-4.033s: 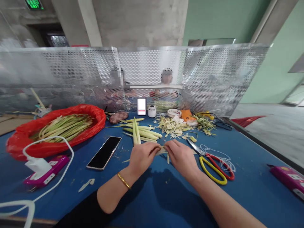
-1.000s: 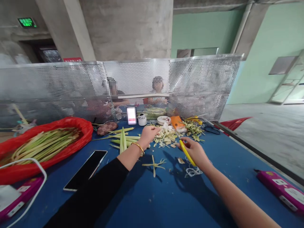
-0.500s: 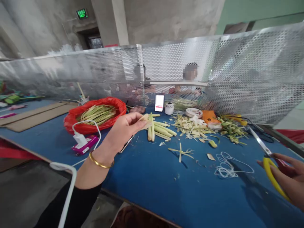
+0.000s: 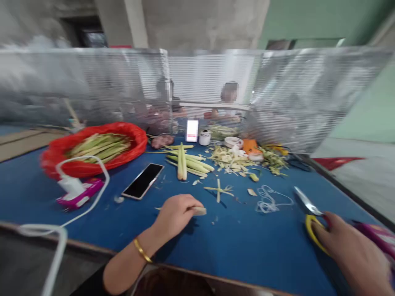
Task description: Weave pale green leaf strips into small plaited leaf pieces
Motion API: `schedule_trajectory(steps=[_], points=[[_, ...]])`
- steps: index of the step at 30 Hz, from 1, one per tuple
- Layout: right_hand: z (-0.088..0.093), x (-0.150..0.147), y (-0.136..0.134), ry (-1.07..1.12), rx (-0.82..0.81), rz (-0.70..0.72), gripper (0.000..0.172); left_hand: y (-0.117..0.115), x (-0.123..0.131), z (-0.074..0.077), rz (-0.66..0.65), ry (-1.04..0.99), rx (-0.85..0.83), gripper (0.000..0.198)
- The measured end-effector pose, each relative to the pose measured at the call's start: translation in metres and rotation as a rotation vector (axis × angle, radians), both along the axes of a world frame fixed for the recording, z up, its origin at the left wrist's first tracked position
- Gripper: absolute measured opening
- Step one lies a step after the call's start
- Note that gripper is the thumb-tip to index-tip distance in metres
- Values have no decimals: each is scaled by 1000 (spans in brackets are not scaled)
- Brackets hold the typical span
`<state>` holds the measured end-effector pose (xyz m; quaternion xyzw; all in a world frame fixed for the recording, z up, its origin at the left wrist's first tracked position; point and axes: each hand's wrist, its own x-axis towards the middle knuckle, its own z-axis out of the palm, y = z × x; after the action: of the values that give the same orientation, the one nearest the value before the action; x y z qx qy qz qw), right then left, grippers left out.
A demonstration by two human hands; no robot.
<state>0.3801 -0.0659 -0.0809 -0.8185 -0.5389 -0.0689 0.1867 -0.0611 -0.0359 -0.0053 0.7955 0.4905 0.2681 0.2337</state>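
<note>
My left hand (image 4: 177,216), with a gold bangle at the wrist, is closed on a pale plant strip (image 4: 199,211) low over the near part of the table. The strip's end shows past my thumb and fingertips. At the right, my right hand (image 4: 347,246) grips scissors (image 4: 308,205) by their yellow-and-red handles, blades pointing away from me. A star-shaped piece of knotted strips (image 4: 219,190) lies between the hands, farther off. Beyond it are peeled pale-green stalks (image 4: 193,164), two of them laid crosswise on top. A tangle of white string (image 4: 270,200) lies left of the scissors.
A red plastic bag (image 4: 135,133) of stalks, a phone (image 4: 143,181) and a purple power strip (image 4: 83,193) with a white cable are at left. Peelings (image 4: 230,159) heap behind. A perforated metal screen (image 4: 212,76) borders the blue table (image 4: 247,255); people sit beyond.
My left hand has come down and toward me from above the stalks, still pinching the strip, uncovering the phone. The scissors have come nearer to me. My view has swung right.
</note>
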Motion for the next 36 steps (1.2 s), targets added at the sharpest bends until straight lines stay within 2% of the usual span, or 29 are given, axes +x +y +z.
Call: schedule_trajectory(steps=[2,4,7,9,11,14,18,21,27,28,30,32,33,34,36], points=[[20,-22,-3,-146,-110,-63,35,9,-5,3,25,35,-9,30],[33,-38,-1,-249,-152,-36,32,18,-10,3,44,72,-14,31],[44,-51,3,-261,-114,-1,28,25,-12,0,48,111,-55,27],[49,-55,7,-201,-58,71,30,27,-11,-3,49,109,-87,29],[54,-60,15,2,31,245,30,27,-9,-3,70,55,-100,30],[60,-69,31,157,-9,423,21,25,-2,4,119,-40,-109,25],[58,-82,50,301,-69,507,12,19,15,17,81,-15,-146,19],[52,-86,56,412,-48,529,3,16,35,21,13,-12,-149,16],[47,-79,55,715,56,462,21,23,100,14,-125,-73,-183,19],[47,-78,55,768,66,452,23,26,112,11,-114,-120,-219,26],[48,-78,53,865,80,443,27,32,138,5,-83,-290,-394,41],[49,-80,52,945,83,448,30,37,161,1,35,-473,-622,51],[50,-81,52,978,84,452,31,40,171,-1,57,-497,-666,54],[51,-83,51,1006,85,457,32,43,180,-3,69,-511,-693,53],[52,-85,50,1054,91,460,32,47,192,-5,89,-538,-747,39]])
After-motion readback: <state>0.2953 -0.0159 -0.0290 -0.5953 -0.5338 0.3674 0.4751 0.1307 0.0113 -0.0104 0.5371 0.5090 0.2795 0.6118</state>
